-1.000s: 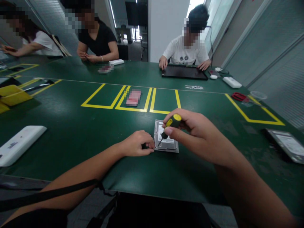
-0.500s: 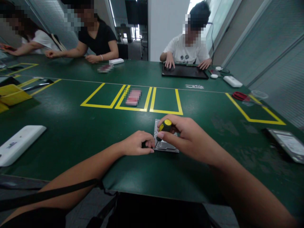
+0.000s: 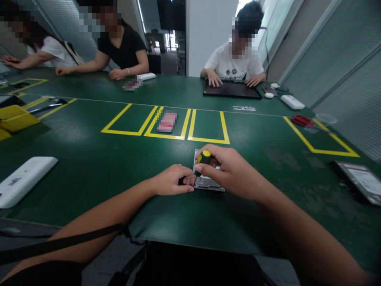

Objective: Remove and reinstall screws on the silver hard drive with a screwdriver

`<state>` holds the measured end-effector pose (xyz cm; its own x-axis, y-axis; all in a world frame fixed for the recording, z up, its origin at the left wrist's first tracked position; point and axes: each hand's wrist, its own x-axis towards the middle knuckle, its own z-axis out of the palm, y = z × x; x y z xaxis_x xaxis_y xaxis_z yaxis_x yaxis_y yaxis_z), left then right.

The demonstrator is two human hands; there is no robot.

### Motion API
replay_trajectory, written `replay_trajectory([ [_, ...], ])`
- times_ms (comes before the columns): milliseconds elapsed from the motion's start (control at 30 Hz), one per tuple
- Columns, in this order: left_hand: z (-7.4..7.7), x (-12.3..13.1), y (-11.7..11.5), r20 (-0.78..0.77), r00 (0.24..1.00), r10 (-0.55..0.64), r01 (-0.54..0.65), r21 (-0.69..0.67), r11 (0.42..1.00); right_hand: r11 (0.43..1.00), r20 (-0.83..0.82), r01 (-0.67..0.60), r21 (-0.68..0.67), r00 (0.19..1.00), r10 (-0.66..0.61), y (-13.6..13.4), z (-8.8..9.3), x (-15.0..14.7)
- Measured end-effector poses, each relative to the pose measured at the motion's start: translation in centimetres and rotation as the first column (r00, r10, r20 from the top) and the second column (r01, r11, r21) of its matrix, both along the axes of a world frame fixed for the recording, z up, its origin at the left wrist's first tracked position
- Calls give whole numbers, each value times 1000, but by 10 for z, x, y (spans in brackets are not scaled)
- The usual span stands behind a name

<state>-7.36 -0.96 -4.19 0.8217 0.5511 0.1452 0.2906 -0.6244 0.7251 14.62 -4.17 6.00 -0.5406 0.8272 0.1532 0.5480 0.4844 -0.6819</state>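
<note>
On the green counter (image 3: 119,159), directly before us, one hard drive (image 3: 210,184) lies flat, its right side partly hidden behind our right grip (image 3: 228,169). We have this grip closed around the black-and-yellow handle of a screwdriver (image 3: 204,157), which stands near-vertical with its shaft directed toward the near left corner of the drive; we cannot tell whether the tip is seated. We rest our left grip (image 3: 174,180), fingers curled inward, against the left edge of the drive; we cannot tell whether it has hold of that edge. Beyond the drive, we find three yellow tape outlines (image 3: 164,137), the middle one containing a pink item (image 3: 167,122). Well to our right, we note a second drive (image 3: 361,179); well to our left, a white case (image 3: 26,180). Across the counter, a co-worker (image 3: 233,63) rests both hands on a dark panel (image 3: 231,90)
</note>
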Motion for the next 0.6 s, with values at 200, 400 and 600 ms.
replay_trajectory([
  [200, -2, -1, 0, 12, 1000, 6, -6, 20, 1000, 1000, 5, 0, -10, 1000, 0, 0, 0, 1],
  [400, -2, -1, 0, 1, 1000, 9, -9, 31, 999, 1000, -4, -9, -7, 1000, 9, 0, -1, -1],
  [600, -3, 0, -2, -3, 1000, 27, -27, 60, 998, 998, 9, -51, 48, 999, 51, -1, 3, -1],
])
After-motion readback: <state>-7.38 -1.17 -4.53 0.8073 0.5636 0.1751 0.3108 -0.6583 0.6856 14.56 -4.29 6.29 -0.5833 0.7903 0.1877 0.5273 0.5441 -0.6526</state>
